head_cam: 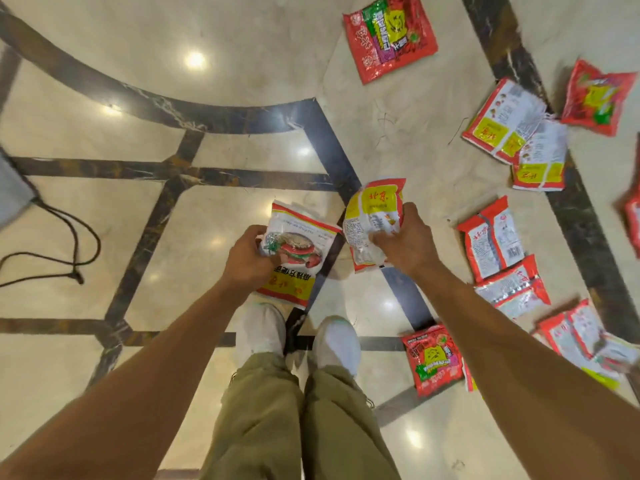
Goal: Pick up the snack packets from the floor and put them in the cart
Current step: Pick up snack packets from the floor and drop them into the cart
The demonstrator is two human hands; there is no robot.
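My left hand [247,256] grips a white, red and yellow snack packet [301,244] with a food picture, held above my feet. My right hand [403,242] grips a second packet [372,209], white with a yellow and red top. Several more red and white packets lie on the marble floor to the right: one at the far top [389,34], a pair [516,133], one [490,237] beside my right arm, and one [431,358] near my right shoe. The cart is not in view.
The floor is cream marble [104,220] with dark inlaid bands [329,143]. A black cord [65,244] trails from a grey object [12,188] at the left edge. My white shoes [336,341] and olive trousers fill the bottom centre.
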